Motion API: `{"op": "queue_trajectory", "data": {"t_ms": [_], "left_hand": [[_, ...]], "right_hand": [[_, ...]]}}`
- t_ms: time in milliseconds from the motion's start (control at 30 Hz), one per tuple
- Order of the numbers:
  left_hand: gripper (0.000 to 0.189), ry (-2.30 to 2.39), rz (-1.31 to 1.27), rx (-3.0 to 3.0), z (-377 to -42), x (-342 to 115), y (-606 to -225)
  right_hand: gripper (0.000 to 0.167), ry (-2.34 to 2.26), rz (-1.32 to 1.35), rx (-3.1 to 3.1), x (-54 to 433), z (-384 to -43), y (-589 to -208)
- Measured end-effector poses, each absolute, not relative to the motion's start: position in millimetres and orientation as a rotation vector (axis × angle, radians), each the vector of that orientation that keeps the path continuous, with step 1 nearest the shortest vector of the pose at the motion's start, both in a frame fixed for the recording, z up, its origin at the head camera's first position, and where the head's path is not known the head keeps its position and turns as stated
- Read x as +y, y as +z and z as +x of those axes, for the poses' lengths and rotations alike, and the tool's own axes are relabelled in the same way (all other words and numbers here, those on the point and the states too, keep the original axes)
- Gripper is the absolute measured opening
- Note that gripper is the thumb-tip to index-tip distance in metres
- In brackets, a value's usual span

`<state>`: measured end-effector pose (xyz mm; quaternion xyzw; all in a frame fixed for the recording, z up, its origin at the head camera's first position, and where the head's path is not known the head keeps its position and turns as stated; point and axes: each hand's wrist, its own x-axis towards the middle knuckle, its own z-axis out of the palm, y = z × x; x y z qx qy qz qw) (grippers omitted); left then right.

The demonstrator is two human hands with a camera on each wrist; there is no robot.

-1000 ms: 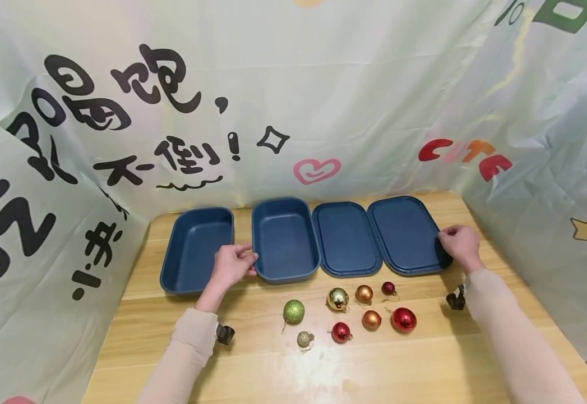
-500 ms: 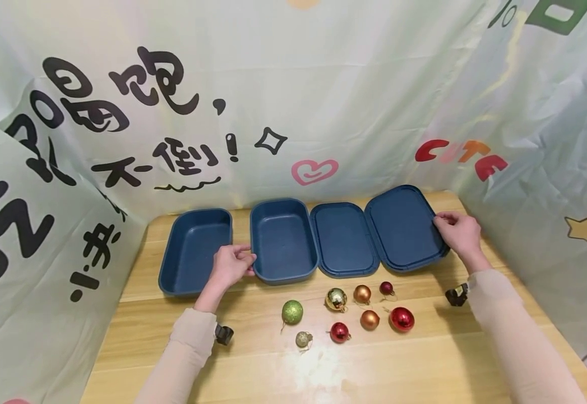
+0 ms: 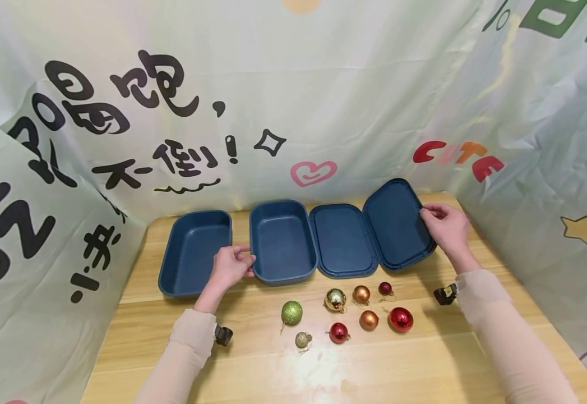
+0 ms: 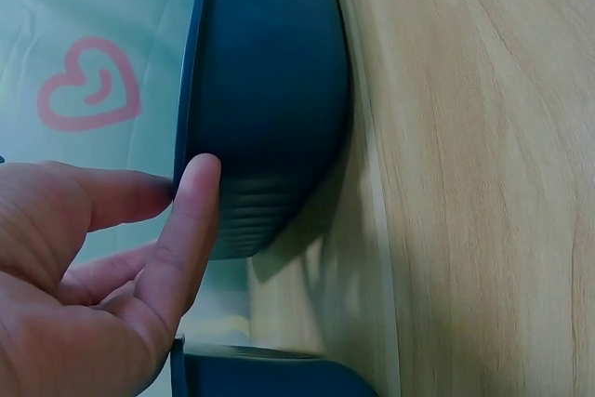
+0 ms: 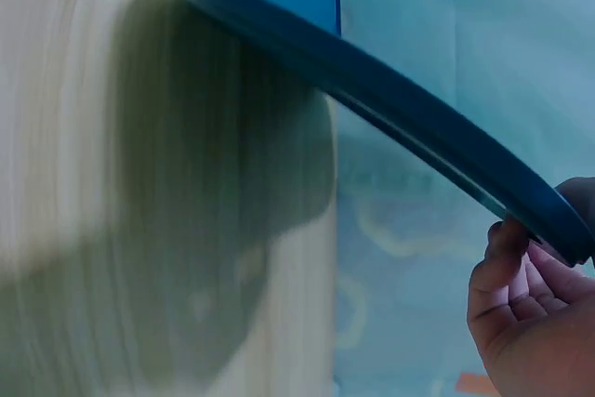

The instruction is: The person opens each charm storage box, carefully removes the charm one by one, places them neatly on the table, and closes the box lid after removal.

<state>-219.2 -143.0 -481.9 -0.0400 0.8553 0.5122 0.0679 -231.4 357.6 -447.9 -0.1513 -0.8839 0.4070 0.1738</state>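
My left hand (image 3: pixel 230 267) pinches the near left rim of a dark blue rectangular box (image 3: pixel 284 241), with fingertips on either side of that rim in the left wrist view. The box is bare inside. Against its right side lies a flat blue lid-like panel (image 3: pixel 345 240). A second blue lid-like panel (image 3: pixel 399 224) adjoins it and leans up, its right edge raised off the table. My right hand (image 3: pixel 447 229) pinches that raised edge, thumb and fingers around it. Whether the two panels are joined cannot be told.
Another blue box (image 3: pixel 195 252) stands left of the left hand. In front lie several Christmas baubles, among them a green one (image 3: pixel 291 312), a gold one (image 3: pixel 335 300) and a red one (image 3: pixel 401 319). A printed cloth (image 3: pixel 323 112) hangs behind the wooden table (image 3: pixel 293 376).
My right hand has lifted the right panel's outer edge from the table and moved it up and leftward, tilting the panel. The left hand stays on the box rim.
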Motion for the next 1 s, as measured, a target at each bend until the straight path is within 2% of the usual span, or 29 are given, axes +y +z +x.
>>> {"op": "queue_trajectory", "data": {"t_ms": [267,1000], "left_hand": [[0.043,1.523,-0.111,2.584,-220,-143,-482],[0.042,1.511,-0.096,2.586,-220,-146,-481]], "right_hand": [[0.039,1.185,-0.446,-2.429,338,-232,-440],[0.03,1.203,-0.274,-2.364,263,-224,-409]]}}
